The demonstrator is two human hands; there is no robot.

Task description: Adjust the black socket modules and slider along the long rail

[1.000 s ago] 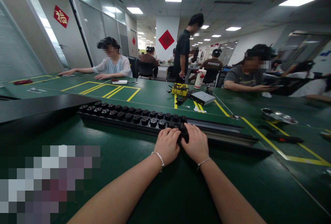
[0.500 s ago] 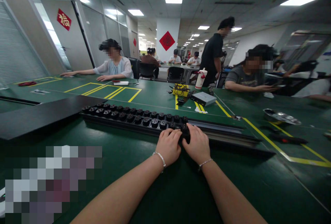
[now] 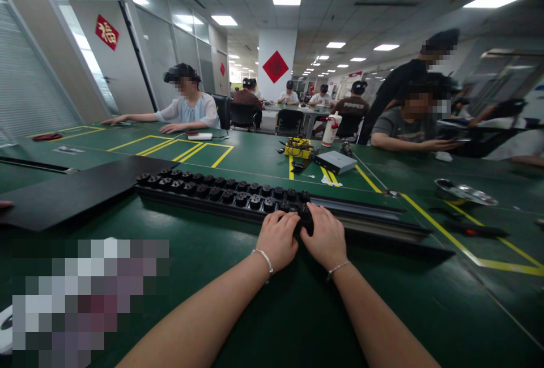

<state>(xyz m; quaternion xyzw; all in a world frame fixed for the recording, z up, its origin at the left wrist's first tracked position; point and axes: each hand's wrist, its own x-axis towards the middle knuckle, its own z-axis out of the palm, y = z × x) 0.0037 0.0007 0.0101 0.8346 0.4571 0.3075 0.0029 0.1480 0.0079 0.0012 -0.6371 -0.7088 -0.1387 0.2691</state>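
A long black rail tray lies across the green table in front of me. Its left part carries two rows of several small black round parts; its right part is bare. My left hand and my right hand sit side by side at the end of the rows, fingers curled down over a small black part between them. Both wrists wear thin bracelets.
A black flat board lies at the left. A metal dish and a red-and-black tool are at the right. Farther back stand a yellow box, a grey box and a white bottle. Seated people work around; one walks at right.
My hands stay on the same spot of the tray, barely shifting. The standing person in black has walked from the middle of the room to the right.
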